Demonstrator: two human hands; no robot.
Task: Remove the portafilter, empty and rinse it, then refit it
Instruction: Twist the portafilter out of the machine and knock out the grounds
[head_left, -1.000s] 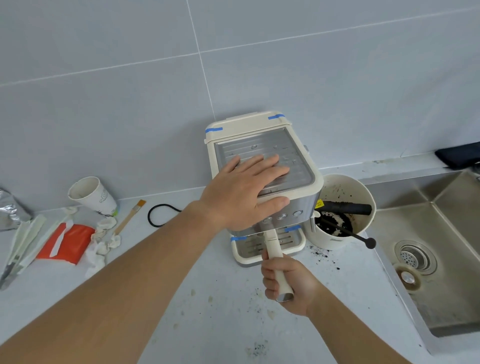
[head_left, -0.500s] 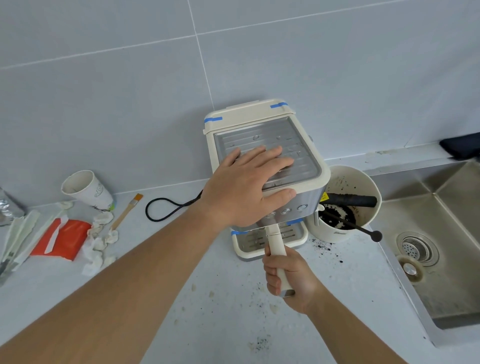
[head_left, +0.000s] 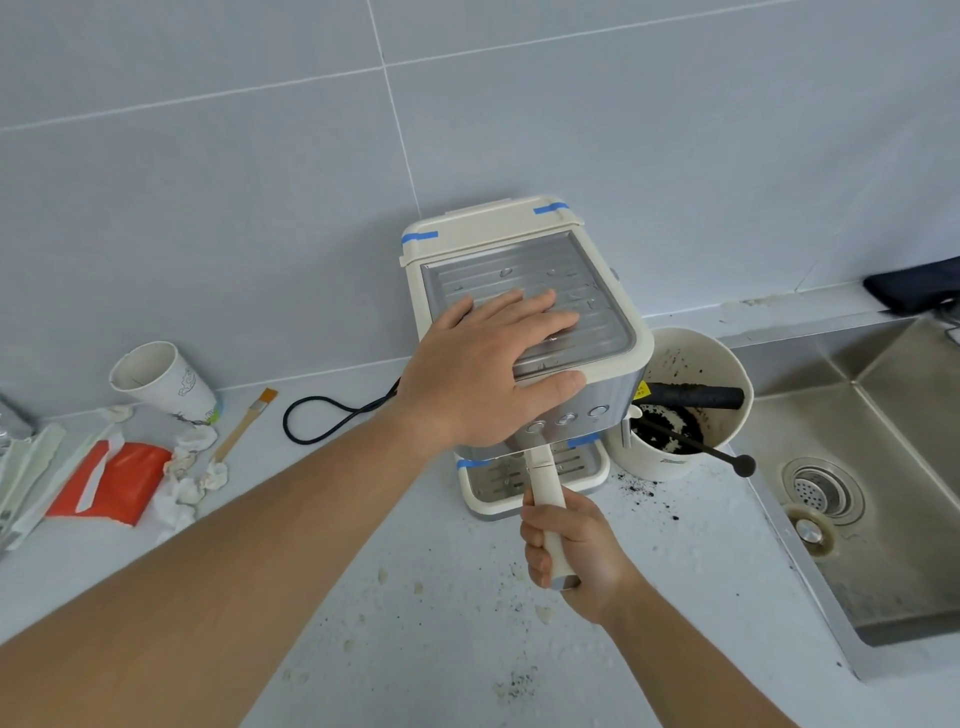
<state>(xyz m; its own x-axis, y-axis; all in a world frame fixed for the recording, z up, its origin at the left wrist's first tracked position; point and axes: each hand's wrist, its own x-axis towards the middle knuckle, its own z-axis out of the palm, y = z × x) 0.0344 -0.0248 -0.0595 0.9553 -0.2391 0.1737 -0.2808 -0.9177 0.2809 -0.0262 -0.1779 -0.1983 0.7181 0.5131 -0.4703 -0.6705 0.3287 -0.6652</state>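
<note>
A cream espresso machine (head_left: 587, 249) with a ribbed metal top stands on the counter against the tiled wall. My left hand (head_left: 488, 374) lies flat on its top, fingers spread, holding nothing. The portafilter's cream handle (head_left: 544, 480) sticks out toward me from under the machine's front. My right hand (head_left: 576, 551) is closed around that handle. The portafilter's basket end is hidden under the machine and my left hand.
A cream knock bin (head_left: 691, 358) with coffee grounds and a black bar stands right of the machine. A steel sink (head_left: 893, 467) lies further right. On the left are a paper cup (head_left: 161, 379), a brush (head_left: 244, 423), an orange packet (head_left: 111, 480) and crumpled tissues. Grounds speckle the counter.
The view has shifted slightly, so the machine sits a little lower in frame. Both hands keep their hold; the handle points at nearly the same angle.
</note>
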